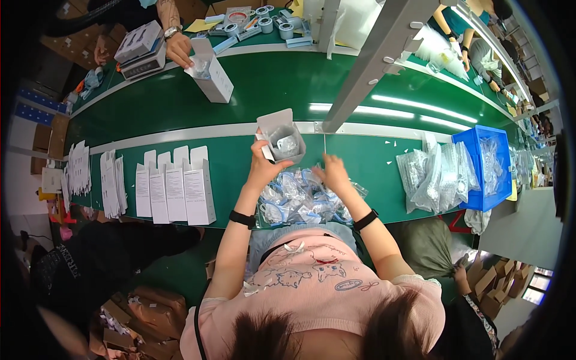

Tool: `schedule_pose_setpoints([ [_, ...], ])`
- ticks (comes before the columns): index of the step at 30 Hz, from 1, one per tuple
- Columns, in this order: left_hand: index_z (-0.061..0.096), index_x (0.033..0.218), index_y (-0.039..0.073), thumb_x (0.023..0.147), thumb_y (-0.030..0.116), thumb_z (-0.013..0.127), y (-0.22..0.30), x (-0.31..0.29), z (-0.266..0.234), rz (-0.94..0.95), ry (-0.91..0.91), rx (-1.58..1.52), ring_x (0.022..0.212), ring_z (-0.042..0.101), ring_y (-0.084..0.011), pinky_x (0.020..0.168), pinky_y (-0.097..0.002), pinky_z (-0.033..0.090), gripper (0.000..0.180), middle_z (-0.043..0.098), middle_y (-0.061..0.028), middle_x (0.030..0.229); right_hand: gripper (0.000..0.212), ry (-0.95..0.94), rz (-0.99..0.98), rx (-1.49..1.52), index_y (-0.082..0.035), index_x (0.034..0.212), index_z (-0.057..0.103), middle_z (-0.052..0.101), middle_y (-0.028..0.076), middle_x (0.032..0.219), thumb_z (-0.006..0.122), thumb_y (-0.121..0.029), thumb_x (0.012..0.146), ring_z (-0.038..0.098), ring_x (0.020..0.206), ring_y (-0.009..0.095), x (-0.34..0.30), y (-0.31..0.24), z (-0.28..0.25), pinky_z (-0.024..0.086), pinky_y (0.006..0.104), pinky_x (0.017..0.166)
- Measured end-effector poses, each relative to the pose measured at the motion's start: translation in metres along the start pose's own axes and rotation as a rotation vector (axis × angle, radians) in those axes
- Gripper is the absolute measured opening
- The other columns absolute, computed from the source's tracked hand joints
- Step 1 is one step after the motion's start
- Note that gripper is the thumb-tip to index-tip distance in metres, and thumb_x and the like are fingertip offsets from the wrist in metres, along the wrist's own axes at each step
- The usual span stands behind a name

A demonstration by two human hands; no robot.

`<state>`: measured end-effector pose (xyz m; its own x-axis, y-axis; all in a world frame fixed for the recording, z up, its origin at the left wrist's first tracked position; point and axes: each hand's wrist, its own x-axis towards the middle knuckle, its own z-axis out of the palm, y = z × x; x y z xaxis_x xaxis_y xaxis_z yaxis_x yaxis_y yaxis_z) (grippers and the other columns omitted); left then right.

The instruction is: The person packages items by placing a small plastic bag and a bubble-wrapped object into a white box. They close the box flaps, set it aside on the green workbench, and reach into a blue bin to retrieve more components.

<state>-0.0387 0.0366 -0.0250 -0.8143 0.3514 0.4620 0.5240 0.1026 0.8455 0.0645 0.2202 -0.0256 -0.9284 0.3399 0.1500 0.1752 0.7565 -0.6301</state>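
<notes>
My left hand (pixel 267 164) is wrapped round an upright white carton (pixel 294 146) with its flap raised. Inside the carton sits an item in clear wrapping (pixel 284 141); its kind cannot be made out. To the right, my right hand (pixel 334 174) is slightly blurred by motion, its fingers apart with nothing visible in them. It hovers at the far edge of a pile of clear plastic bags (pixel 300 201) with blue and white contents, which lies on the green table in front of me.
On the left stand several open white cartons (pixel 183 186), beside stacks of flattened cartons (pixel 112 183). Bubble-wrap pouches (pixel 435 177) lean against a blue bin (pixel 480 171) at right. A metal post (pixel 375 72) rises beyond. Across the conveyor, another person's hand (pixel 179 50) holds a white carton (pixel 213 78).
</notes>
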Motion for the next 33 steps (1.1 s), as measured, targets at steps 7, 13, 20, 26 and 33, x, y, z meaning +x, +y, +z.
schedule_pose_setpoints([
  [7, 0.041, 0.11, 0.005, 0.06, 0.012, 0.075, 0.057, 0.026, -0.02, -0.023, 0.007, 0.287, 0.107, 0.044, -0.026, 0.088, -0.0346, 0.037, 0.061, 0.036, -0.0178, 0.122, 0.02, -0.165, -0.171, -0.199, -0.005, 0.086, 0.053, 0.057, 0.011, 0.087, 0.063, -0.012, 0.071, 0.053, 0.08, 0.031, -0.012, 0.006, 0.015, 0.041, 0.0392, 0.067],
  [13, 0.058, 0.07, -0.002, 0.059, 0.005, 0.071, 0.07, 0.038, -0.028, -0.289, 0.063, 0.211, 0.071, 0.051, -0.0143, 0.061, -0.0249, 0.04, 0.018, 0.054, -0.0064, 0.087, 0.01, -0.307, -0.084, 0.201, -0.003, 0.083, 0.051, 0.058, 0.011, 0.071, 0.058, -0.006, 0.075, 0.056, 0.058, 0.027, 0.023, -0.049, -0.089, 0.043, 0.0349, 0.053],
  [20, 0.059, 0.064, -0.002, 0.058, 0.003, 0.069, 0.056, 0.047, -0.027, -0.392, 0.105, 0.125, 0.059, 0.048, -0.0105, 0.051, -0.0217, 0.036, 0.014, 0.056, -0.0047, 0.075, 0.016, -0.25, -0.876, 0.016, -0.003, 0.082, 0.053, 0.056, 0.009, 0.073, 0.057, -0.001, 0.067, 0.056, 0.068, 0.025, 0.075, -0.113, -0.11, 0.046, 0.0315, 0.059],
  [26, 0.059, 0.067, -0.003, 0.064, 0.007, 0.067, 0.055, 0.045, -0.028, -0.402, 0.122, 0.004, 0.067, 0.057, -0.0132, 0.056, -0.0242, 0.044, 0.013, 0.061, -0.0097, 0.083, 0.025, -0.327, -1.023, -0.119, -0.004, 0.083, 0.054, 0.051, 0.003, 0.071, 0.061, -0.007, 0.06, 0.052, 0.077, 0.023, 0.087, -0.12, -0.057, 0.044, 0.0323, 0.068],
  [33, 0.058, 0.069, -0.006, 0.071, 0.004, 0.062, 0.05, 0.042, -0.028, -0.392, 0.205, -0.081, 0.072, 0.055, -0.0121, 0.06, -0.0233, 0.043, 0.012, 0.06, -0.0079, 0.081, 0.026, -0.18, -0.965, -0.137, -0.006, 0.082, 0.055, 0.05, 0.004, 0.081, 0.064, -0.013, 0.059, 0.047, 0.088, 0.024, 0.075, -0.111, -0.063, 0.041, 0.0357, 0.076],
])
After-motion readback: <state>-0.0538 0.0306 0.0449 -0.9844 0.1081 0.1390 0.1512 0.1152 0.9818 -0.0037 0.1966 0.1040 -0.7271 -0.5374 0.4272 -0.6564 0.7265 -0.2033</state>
